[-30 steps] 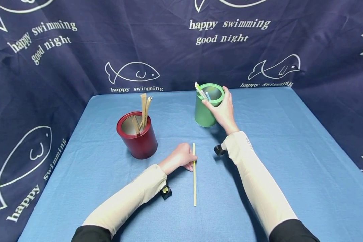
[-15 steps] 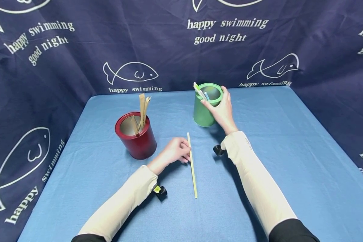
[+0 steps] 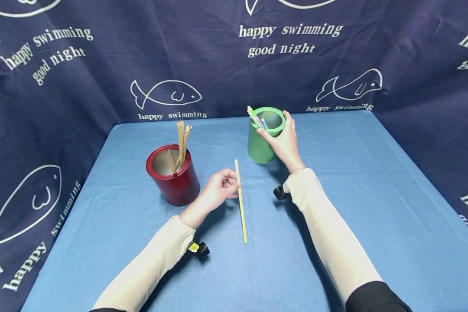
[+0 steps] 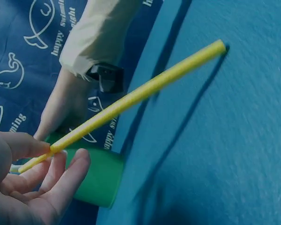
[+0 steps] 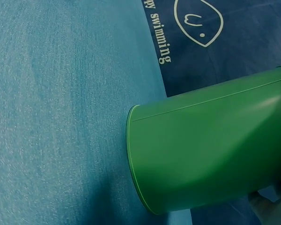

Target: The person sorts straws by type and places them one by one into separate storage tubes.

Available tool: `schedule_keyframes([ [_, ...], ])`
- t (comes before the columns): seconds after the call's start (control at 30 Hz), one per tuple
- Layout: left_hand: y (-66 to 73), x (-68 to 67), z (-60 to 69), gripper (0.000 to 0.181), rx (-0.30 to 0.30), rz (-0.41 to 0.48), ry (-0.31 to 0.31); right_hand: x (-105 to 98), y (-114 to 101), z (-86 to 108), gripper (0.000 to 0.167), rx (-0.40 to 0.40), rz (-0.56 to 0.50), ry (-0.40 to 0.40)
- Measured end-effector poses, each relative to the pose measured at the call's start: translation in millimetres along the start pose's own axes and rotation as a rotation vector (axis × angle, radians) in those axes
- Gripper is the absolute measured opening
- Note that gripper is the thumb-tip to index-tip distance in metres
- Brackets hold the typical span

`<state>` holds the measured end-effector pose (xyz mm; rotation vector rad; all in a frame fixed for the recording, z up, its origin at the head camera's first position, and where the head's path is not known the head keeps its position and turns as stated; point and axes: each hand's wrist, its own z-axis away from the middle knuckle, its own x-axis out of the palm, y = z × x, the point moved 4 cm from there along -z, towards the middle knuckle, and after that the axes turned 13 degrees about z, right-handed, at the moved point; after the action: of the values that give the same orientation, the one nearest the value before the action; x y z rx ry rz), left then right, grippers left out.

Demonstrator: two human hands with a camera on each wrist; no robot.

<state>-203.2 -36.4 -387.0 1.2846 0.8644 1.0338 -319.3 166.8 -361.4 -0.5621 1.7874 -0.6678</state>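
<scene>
My left hand (image 3: 219, 187) pinches a thin yellow straw (image 3: 242, 214) between thumb and fingers over the middle of the table. In the left wrist view, the straw (image 4: 131, 99) slants, with its shadow on the cloth below; its lower end is close to the cloth. My right hand (image 3: 285, 145) grips the rim of a green can (image 3: 261, 146) at the back. That can stands upright, with a few thin white, green and blue sticks leaning inside. From the right wrist, I see mostly the side of the green can (image 5: 206, 145), and the fingers are largely out of view.
At the left stands a dark red can (image 3: 181, 188) with several flat wooden sticks (image 3: 182, 141) inside. Blue cloth (image 3: 359, 195) covers the table. A dark blue curtain (image 3: 226, 60) with fish prints hangs behind and at the sides.
My left hand has moved up and left with the straw, which now tilts, its top end nearer the green can. The right hand keeps its grip on the green can.
</scene>
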Motion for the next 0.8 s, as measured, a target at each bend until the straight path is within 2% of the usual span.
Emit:
schedule_keyframes([
  [0.23, 18.6, -5.5, 6.5, 0.019, 0.054, 0.124, 0.061, 0, 0, -0.8, 0.098, -0.005, 0.013, 0.000],
  [0.3, 28.2, -7.4, 7.5, 0.019, 0.102, 0.154, 0.074, 0, 0, -1.0, 0.098, -0.005, 0.015, 0.000],
  [0.4, 46.9, -10.1, 9.1, 0.021, 0.210, 0.189, 0.109, 0, 0, -0.8, 0.099, -0.004, 0.011, -0.004],
  [0.63, 90.6, -13.0, 10.8, 0.020, 0.540, 0.246, 0.253, 0, -1, 0.0, 0.099, -0.003, 0.001, -0.010],
  [0.8, 112.5, -8.4, 10.3, 0.015, 0.776, 0.385, 0.313, 0, 0, -0.1, 0.098, -0.003, 0.000, -0.005],
])
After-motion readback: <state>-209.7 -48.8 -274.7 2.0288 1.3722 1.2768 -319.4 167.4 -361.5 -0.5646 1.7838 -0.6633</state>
